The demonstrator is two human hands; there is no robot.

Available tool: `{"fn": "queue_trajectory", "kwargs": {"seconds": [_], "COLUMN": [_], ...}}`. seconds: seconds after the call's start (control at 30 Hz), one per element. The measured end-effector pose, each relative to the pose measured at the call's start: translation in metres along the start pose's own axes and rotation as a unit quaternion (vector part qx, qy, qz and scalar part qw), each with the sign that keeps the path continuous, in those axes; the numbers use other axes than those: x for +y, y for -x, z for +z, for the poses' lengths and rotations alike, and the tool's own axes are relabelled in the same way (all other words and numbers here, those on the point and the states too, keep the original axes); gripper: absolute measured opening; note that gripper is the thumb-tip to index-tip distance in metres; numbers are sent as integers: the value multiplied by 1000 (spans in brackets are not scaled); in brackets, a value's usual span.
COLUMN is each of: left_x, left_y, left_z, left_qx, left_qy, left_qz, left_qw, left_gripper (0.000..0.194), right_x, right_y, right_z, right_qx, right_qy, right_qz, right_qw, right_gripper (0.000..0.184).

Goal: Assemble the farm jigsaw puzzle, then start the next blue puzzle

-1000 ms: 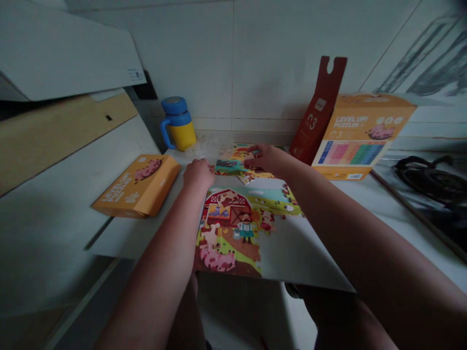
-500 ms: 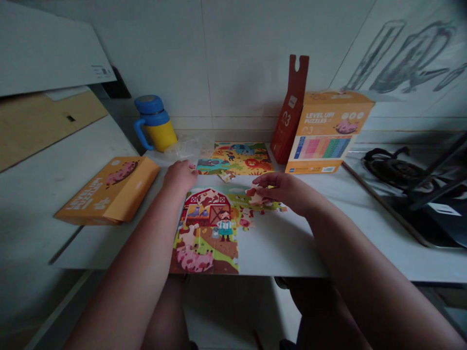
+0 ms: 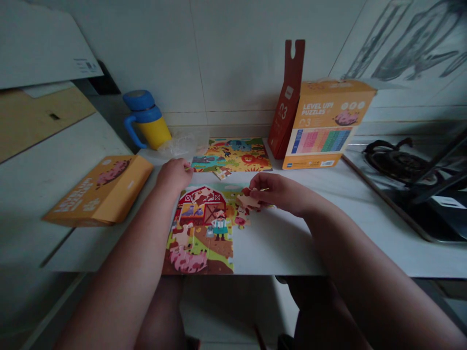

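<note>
My right hand (image 3: 272,190) pinches a puzzle piece (image 3: 247,199) with brown and cream patches. That piece is over the upper right part of the farm puzzle (image 3: 197,233), close above the cow's head (image 3: 241,218); whether it touches the pieces below I cannot tell. The farm puzzle, with a red barn and a farmer, lies partly joined on the white tabletop. My left hand (image 3: 174,175) rests closed at its upper left corner, and a small greenish bit shows at the fingertips. Just beyond the puzzle lies a loose piece (image 3: 222,174).
An animal picture with a lion (image 3: 233,155) lies at the back. Behind it on the left are clear plastic wrapping (image 3: 184,142) and a blue-yellow mug (image 3: 155,129). Orange puzzle boxes stand at right (image 3: 324,126) and lie at left (image 3: 102,189). A gas stove (image 3: 401,165) is far right.
My right hand has brought its piece left and slightly closer to the cow's head. The left hand stays by the puzzle's corner. The whole view has shifted a little.
</note>
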State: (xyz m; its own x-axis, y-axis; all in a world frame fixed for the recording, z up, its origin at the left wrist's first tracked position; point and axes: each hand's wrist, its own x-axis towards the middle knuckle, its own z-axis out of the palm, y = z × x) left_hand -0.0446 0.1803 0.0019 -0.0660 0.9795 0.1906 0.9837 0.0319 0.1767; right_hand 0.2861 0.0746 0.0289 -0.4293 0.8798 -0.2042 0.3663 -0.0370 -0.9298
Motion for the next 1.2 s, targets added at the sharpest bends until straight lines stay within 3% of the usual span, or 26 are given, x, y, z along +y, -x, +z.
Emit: {"fn": "queue_trajectory", "kwargs": {"seconds": [0.17,0.3,0.47,0.6,0.73,1.0,1.2], "left_x": [0,1,2,2,2,5,4], "left_y": [0,2,3,3,3,3,4], "left_z": [0,-1,-2,-2,-2,-6,-5], "left_qx": [6,10,7,2,1,-21,-15], "left_qy": [-1,-4,-4,0,-1,-20,-18], "left_qz": [11,11,8,10,10,14,10], "left_qw": [1000,1000,1000,1000,1000,999,1000], "left_gripper": [25,25,25,25,26,29,28], "right_x": [8,4,0,3,5,8,0], "right_y": [-4,0,2,0,-1,-1,4], "right_z": [-1,-2,0,-3,-9,-11,-13], "right_qx": [-17,-36,-36,-48,-47,-71,-97], "right_qy": [-29,-21,-13,39,96,37,130], "right_qz": [-5,-6,24,9,4,21,-37], "right_qw": [999,999,999,998,994,997,986], "right_gripper": [41,58,28,11,16,38,27]}}
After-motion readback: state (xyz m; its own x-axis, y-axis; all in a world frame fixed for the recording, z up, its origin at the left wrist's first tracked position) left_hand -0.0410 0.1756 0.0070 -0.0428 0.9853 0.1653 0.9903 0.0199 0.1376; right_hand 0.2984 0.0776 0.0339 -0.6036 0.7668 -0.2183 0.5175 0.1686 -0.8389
